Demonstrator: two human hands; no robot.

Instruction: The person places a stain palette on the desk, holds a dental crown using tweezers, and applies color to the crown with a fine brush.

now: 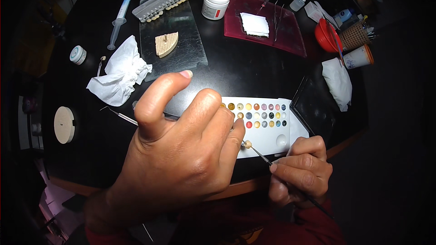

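One round beige honeycomb disc (64,124) lies at the left of the black counter (104,147). Next come one crumpled white cloth (121,73) and one beige honeycomb wedge (166,44), making two honeycomb pieces. The left of the two bare hands (181,149) has one finger raised; I cannot tell what its hidden fingertips clamp. Just beside it, one small beige tooth-shaped piece (247,144) sits above one white rectangular palette (269,143) with three rows of coloured wells. Two white lidded tubs stand behind. The right hand (303,171) pinches one slim dark-handled brush (262,156), its tip at the tooth-shaped piece.
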